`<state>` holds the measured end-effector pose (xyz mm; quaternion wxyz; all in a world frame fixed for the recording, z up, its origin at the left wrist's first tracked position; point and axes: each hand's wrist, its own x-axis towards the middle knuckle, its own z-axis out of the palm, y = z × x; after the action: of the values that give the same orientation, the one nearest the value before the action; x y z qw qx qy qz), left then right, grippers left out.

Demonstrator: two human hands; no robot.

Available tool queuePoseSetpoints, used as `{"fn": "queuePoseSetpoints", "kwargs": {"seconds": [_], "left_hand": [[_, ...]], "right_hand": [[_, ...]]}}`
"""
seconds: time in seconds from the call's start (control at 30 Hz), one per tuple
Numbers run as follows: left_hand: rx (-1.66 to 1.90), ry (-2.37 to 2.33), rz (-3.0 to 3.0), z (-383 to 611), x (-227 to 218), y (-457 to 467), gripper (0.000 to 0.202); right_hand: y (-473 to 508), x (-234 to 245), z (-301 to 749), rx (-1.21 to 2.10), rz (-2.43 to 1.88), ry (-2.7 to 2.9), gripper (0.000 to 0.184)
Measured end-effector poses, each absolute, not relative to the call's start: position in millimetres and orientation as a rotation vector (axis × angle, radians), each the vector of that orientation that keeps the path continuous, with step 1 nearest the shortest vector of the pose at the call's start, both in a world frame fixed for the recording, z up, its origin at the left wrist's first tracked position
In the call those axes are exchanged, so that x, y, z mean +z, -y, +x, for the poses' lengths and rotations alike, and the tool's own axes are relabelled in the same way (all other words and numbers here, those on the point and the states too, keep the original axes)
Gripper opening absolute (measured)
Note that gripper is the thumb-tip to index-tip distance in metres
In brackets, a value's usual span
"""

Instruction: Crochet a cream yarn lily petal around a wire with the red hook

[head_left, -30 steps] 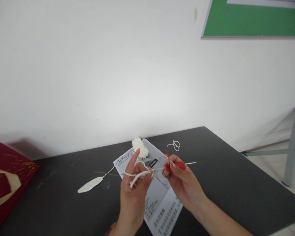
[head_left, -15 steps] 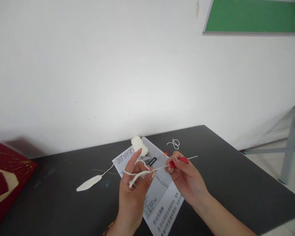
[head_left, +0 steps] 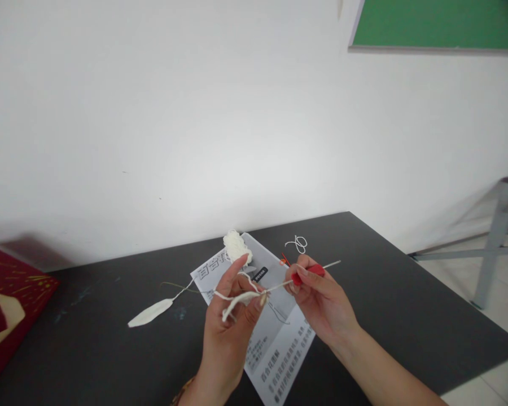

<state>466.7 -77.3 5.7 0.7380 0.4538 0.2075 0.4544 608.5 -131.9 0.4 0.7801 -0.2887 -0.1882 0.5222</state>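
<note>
My left hand (head_left: 232,327) pinches a small white crochet piece (head_left: 240,301) between thumb and fingers, its index finger raised with white yarn running over it. My right hand (head_left: 322,299) is closed around the red grip of a crochet hook (head_left: 312,274). The hook's thin metal shaft points left and its tip meets the white piece at my left fingertips; the exact stitch is too small to make out. Behind my left hand lies a ball of white yarn (head_left: 236,247). A finished-looking white leaf-shaped piece (head_left: 151,313) rests to the left, trailing a yarn tail.
A printed sheet (head_left: 275,361) lies under my hands on the black table (head_left: 389,304). Near its right edge are a small red-orange item (head_left: 284,260) and a loop of white string (head_left: 298,245). A dark red bag or box (head_left: 12,310) stands at left; the wall is behind.
The yarn ball has turned and looks more elongated. Both hands keep nearly the same pose, with the hook still at the crochet piece. The view has shifted slightly.
</note>
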Motion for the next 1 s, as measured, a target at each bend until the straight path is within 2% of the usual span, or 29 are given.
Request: {"fn": "queuePoseSetpoints", "kwargs": {"seconds": [0.43, 1.0], "left_hand": [[0.984, -0.438, 1.036, 464.9, 1.1, 74.3, 0.039], [0.972, -0.476, 0.903, 467.6, 6.2, 76.7, 0.042]], "right_hand": [[132.1, 2.4, 607.1, 1.115, -0.634, 0.431, 0.016], [132.9, 4.4, 607.0, 1.100, -0.661, 0.456, 0.015]]}}
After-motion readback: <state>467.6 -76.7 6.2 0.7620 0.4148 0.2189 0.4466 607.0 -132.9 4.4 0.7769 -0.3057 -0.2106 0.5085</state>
